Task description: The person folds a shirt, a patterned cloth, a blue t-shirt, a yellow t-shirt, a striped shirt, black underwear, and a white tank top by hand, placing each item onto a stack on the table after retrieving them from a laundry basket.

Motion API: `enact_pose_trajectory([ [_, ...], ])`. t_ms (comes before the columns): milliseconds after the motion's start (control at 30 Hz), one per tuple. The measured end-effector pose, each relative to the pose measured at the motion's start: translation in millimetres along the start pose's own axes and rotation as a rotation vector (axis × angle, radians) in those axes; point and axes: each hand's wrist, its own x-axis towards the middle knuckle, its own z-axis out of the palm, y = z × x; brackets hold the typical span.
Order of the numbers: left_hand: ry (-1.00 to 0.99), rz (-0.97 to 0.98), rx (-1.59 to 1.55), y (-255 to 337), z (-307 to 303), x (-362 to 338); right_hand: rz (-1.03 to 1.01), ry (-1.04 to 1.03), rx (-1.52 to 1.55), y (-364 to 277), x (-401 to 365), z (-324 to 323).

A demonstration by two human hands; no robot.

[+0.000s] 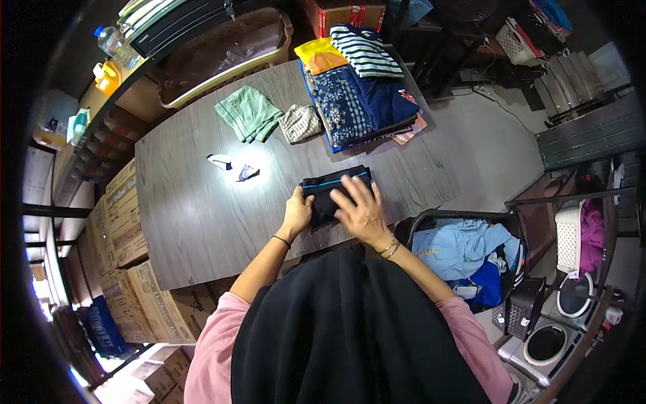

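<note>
A folded black garment [320,207] with a blue stripe near its far edge lies on the grey wood-grain table [195,215], close to the near side. My left hand [298,210] grips its left edge, thumb on top and fingers partly hidden. Over the right part of the garment is my right hand [362,212], fingers spread and holding nothing. Beyond them sits a stack of folded clothes [343,108], topped by a striped garment [367,50]. Left of the stack are a patterned cloth [300,124] and a green cloth [247,113].
Two small pieces, one white and dark [219,161] and one patterned [247,173], lie in a bright light patch. A black basket of blue clothes [464,249] stands at the table's right. Cardboard boxes [124,215] line the left; a brown plastic basket [229,57] is at the back.
</note>
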Motion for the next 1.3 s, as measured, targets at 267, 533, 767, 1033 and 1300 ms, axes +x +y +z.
enact_pose_trajectory([
  [267,0.487,0.097,0.230,-36.1,-70.9,98.6,0.013,-0.351,-0.146,-6.9,-2.7,23.4],
  [533,0.709,-0.534,0.109,-35.1,-136.7,240.9,-0.019,-0.125,-0.084,0.9,35.8,43.5],
  [767,0.640,-0.436,-0.042,-26.7,-123.3,225.1,0.328,0.021,0.342,13.5,122.1,5.3],
  [1033,0.708,-0.321,-0.074,-30.3,-137.5,234.1,0.059,0.327,0.129,-27.5,310.3,15.4],
  [1300,0.740,0.144,-0.586,-15.1,-257.7,183.6,-0.016,-0.051,0.055,-42.5,319.4,161.6],
])
